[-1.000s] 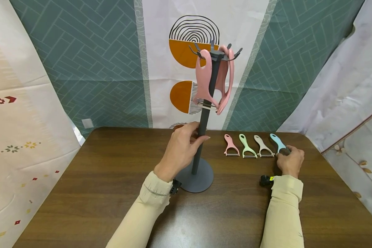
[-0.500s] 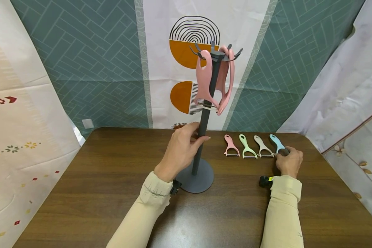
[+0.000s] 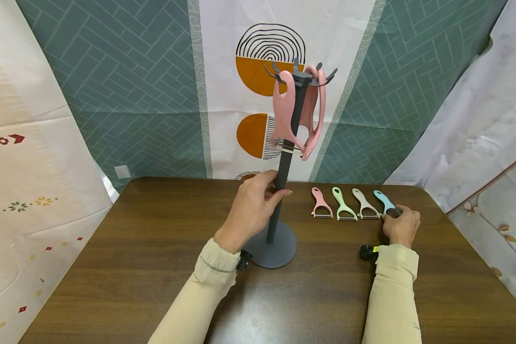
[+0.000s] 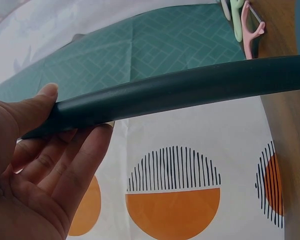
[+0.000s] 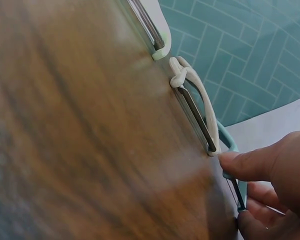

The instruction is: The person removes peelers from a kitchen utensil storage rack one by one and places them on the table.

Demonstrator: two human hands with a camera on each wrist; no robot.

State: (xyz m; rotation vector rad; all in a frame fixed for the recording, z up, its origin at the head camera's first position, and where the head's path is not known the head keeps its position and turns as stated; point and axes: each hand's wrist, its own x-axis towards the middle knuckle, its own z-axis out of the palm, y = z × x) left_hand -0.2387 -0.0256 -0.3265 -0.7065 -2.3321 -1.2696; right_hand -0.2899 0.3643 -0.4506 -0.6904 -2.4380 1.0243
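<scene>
My left hand [image 3: 248, 210] holds the dark grey pole of an upright hook stand [image 3: 285, 165]. In the left wrist view, the thumb lies on one side of the pole [image 4: 180, 92] and the fingers bend around the other. Pink peelers [image 3: 284, 107] hang from the stand's top hooks. At the right of the table, my right hand [image 3: 402, 227] pinches the head end of a blue peeler [image 3: 382, 199]. The right wrist view has thumb and fingers about its blade end, partly covering it. Beside it lies a whitish peeler [image 5: 210, 112].
Left of the blue peeler, a pink peeler [image 3: 320, 203], a green peeler [image 3: 343, 204] and the whitish one lie in a row near the back edge of the wooden table [image 3: 155, 267]. The stand's round base [image 3: 277, 255] rests mid-table. Patterned cloths [image 3: 142, 95] hang behind.
The blue peeler's handle end has shifted slightly toward the person, with the right hand on its head end. The left hand and stand have stayed put.
</scene>
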